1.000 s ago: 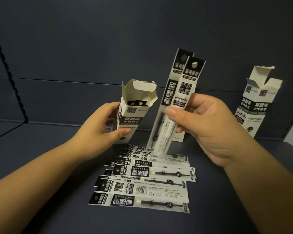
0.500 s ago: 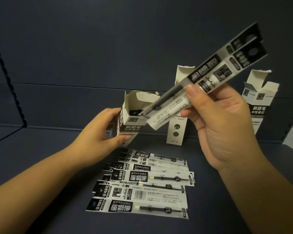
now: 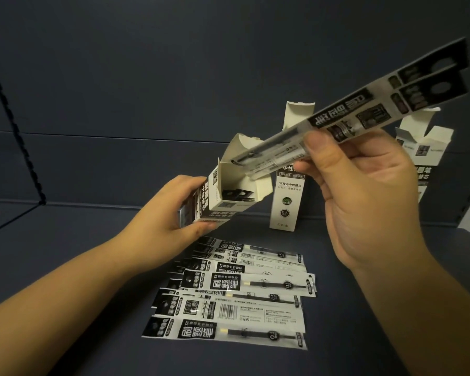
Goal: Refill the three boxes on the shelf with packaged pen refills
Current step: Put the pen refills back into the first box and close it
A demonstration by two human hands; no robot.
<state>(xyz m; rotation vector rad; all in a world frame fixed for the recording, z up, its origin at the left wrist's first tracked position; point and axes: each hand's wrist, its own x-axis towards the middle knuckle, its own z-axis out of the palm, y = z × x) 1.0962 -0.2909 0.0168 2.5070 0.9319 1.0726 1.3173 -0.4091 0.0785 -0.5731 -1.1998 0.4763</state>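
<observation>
The upright middle box (image 3: 285, 202) reads "ST" with Chinese characters, "0.5" in a circle and "20" near its base; the loose refill packets (image 3: 236, 299) also show "ST" and "0.5". They lie fanned on the dark blue shelf (image 3: 73, 248), walled in the same blue behind. Your left hand (image 3: 171, 213) grips the tilted open box (image 3: 223, 196), some packets already inside. Your right hand (image 3: 364, 191) pinches two held packets (image 3: 364, 115), their lower ends at the box mouth. A third box (image 3: 429, 158) stands far right.
</observation>
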